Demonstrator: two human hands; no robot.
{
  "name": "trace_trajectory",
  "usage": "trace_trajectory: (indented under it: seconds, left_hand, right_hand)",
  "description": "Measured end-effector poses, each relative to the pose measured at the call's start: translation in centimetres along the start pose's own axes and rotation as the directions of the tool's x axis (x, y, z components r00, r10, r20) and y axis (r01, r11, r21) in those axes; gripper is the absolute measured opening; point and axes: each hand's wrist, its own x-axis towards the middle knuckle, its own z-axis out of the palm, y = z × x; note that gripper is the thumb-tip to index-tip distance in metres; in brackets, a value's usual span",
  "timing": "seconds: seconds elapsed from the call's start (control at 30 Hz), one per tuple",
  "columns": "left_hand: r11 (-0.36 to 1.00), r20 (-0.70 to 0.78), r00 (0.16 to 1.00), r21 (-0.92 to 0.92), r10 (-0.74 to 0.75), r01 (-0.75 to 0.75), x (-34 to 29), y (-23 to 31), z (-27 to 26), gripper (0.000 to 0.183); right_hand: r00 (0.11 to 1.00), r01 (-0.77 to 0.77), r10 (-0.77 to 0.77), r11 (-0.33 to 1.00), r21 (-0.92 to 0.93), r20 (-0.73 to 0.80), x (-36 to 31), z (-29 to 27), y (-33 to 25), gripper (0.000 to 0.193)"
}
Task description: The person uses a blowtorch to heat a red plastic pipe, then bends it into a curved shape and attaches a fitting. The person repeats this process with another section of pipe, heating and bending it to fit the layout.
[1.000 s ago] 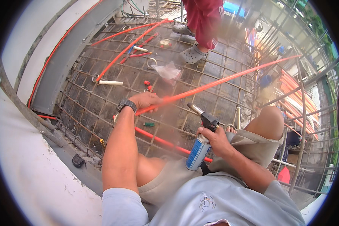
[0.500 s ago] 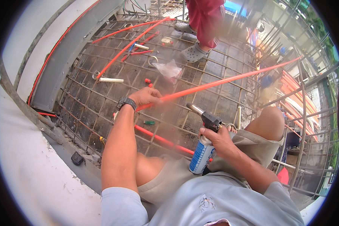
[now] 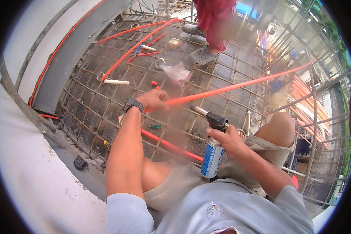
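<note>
My left hand [image 3: 153,100], a dark watch on its wrist, is closed around one end of a long orange pipe [image 3: 222,89]. From there the pipe runs up and away to the right. In my right hand [image 3: 229,137] is a blow torch [image 3: 212,154], a blue and white gas can with a black head. Its metal nozzle [image 3: 199,110] points up-left toward the pipe, just below it and apart from it. No flame can be made out. Another orange pipe [image 3: 171,147] lies under my arms, near my knees.
A steel rebar grid [image 3: 93,113] covers the dark boards. On it lie a white pipe piece [image 3: 117,82], a tape roll [image 3: 160,63], a plastic bag [image 3: 175,72], pliers [image 3: 148,54] and a green piece [image 3: 155,126]. A person in grey clogs [image 3: 202,55] stands ahead. Orange pipes [image 3: 310,105] are piled right.
The torch in my right hand has shifted slightly right and upward. My left hand still holds the pipe, in nearly the same place.
</note>
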Motion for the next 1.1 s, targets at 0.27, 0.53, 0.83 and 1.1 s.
trace_trajectory:
  seconds: [0.27, 0.53, 0.83, 1.1]
  left_hand:
    - [0.994, -0.034, 0.997, -0.085, -0.075, 0.072, -1.1, 1.5, 0.2, 0.035]
    - [0.998, -0.015, 1.0, -0.057, -0.027, 0.026, -0.9, 0.9, 0.0, 0.031]
    - [0.996, -0.141, 0.989, 0.087, 0.034, -0.022, -0.7, 0.8, 0.2, 0.026]
    - [0.998, -0.112, 0.992, 0.037, 0.051, -0.047, -0.8, 0.8, -0.1, 0.024]
  right_hand:
    - [0.995, -0.022, 0.038, 0.986, -0.167, 0.092, 0.6, -1.1, -1.3, 0.032]
    - [0.985, 0.047, 0.033, 0.893, -0.448, 0.17, 1.3, -2.8, -3.7, 0.04]
    - [0.973, 0.083, 0.043, 0.85, -0.521, 0.225, 2.6, -3.6, -7.1, 0.043]
    - [0.986, 0.104, -0.026, 0.874, -0.474, 0.168, 3.4, -1.7, -4.7, 0.041]
